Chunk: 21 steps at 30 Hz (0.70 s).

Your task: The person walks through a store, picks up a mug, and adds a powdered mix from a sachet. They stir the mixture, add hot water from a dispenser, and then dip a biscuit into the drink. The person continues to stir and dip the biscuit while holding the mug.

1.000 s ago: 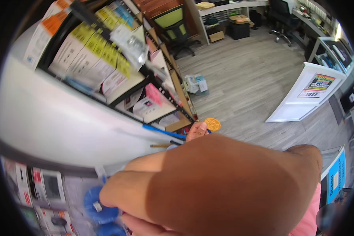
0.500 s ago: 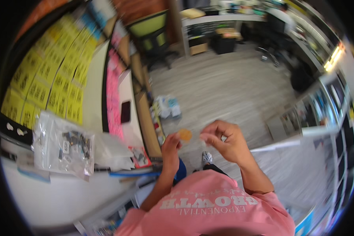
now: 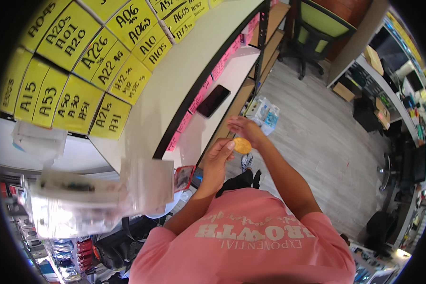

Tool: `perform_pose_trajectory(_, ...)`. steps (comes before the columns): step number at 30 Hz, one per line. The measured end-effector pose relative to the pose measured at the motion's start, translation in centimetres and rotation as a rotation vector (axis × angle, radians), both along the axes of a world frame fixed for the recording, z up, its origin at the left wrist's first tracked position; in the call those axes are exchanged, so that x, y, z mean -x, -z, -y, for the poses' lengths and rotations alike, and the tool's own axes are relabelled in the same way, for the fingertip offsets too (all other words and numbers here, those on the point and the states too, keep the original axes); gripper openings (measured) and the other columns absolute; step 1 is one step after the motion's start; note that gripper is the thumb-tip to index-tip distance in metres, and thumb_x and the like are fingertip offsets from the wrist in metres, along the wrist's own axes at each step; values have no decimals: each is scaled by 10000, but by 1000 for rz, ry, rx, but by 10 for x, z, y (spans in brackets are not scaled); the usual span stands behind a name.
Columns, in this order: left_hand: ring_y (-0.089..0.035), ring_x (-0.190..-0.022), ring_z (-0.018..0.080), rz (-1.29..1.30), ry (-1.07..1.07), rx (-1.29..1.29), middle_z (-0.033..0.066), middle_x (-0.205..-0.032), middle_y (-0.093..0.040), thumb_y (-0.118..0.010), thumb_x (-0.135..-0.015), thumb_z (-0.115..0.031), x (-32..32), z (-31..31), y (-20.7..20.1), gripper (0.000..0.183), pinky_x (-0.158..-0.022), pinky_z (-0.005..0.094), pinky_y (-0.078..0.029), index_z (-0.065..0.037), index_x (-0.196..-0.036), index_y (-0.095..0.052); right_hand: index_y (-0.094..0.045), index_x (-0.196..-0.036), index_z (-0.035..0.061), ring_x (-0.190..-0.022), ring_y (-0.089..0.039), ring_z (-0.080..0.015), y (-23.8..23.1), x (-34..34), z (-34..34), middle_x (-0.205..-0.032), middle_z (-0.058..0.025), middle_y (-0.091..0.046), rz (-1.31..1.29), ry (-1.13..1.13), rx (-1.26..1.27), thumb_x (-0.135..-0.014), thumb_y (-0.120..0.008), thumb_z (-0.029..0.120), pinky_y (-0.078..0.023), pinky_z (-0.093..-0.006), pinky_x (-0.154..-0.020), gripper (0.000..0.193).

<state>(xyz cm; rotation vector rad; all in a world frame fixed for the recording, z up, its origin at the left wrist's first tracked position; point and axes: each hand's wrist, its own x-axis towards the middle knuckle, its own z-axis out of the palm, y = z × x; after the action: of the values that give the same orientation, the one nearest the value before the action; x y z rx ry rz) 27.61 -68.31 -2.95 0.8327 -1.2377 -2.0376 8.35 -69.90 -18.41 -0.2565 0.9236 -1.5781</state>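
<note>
Between the thumb and fingers of my left hand (image 3: 217,155) is a thin, round, golden-orange chip (image 3: 243,146) that looks like a crisp. Just beyond it, my right hand (image 3: 246,128) reaches across with its fingers stretched toward the shelf, apart from the chip and holding nothing that I can see. A dark smartphone (image 3: 213,101) lies face up on the white shelf ledge (image 3: 244,64), near the right fingers.
Yellow labelled boxes (image 3: 73,71) line the rack at left. Blurred clear plastic bags (image 3: 80,199) hang at its near end. White and blue plastic packages (image 3: 265,116) rest on the floor, with a green-backed office chair (image 3: 319,33) farther off. Desks curve along the right.
My view has swung left, bringing the yellow boxes and phone closer. My right hand has opened from a pinch and moved toward the shelf; the left still grips the chip.
</note>
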Motion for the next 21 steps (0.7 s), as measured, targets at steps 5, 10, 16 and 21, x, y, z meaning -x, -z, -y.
perform_pose_trajectory(5, -466, -766, 56, -85, -219, -39, -34, -823, -564, -630, -1047, -243, 15, 24, -18, 211, -749, 231, -383, -43, -1098, -674, -618, -1197, -16, -1038, -649, -217, 15, -10, 85, -1105, -94, -657, 131, -7, -137, -962, -706, 190, -524, -314, -972, 325)
perform_pose_trajectory(10, -504, -805, 84, -61, -378, -72, 1, -946, -631, -635, -1044, -234, 17, 28, -16, 219, -788, 250, -414, -39, -1140, -665, -637, -1133, 9, -940, -669, -203, 18, -6, 97, -1022, -82, -668, 118, -59, -233, -944, -749, 250, -560, -340, -914, 326)
perform_pose_trajectory(16, -502, -794, 90, 11, -537, -63, 4, -913, -633, -648, -1032, -239, 39, 21, -16, 213, -756, 258, -391, -41, -1108, -674, -667, -1129, 21, -891, -733, -273, -23, 48, 113, -988, -136, -739, -957, -393, -177, -913, -760, 192, -600, -387, -825, 290)
perform_pose_trajectory(21, -466, -720, 60, 33, -679, -40, -31, -781, -570, -657, -1025, -230, 75, 12, -23, 163, -692, 228, -366, -73, -1014, -699, -525, -1464, 94, -1325, -529, -380, -9, 101, 161, -1459, -175, -539, -1909, -342, 485, -792, -830, 247, -479, -494, -1080, 753)
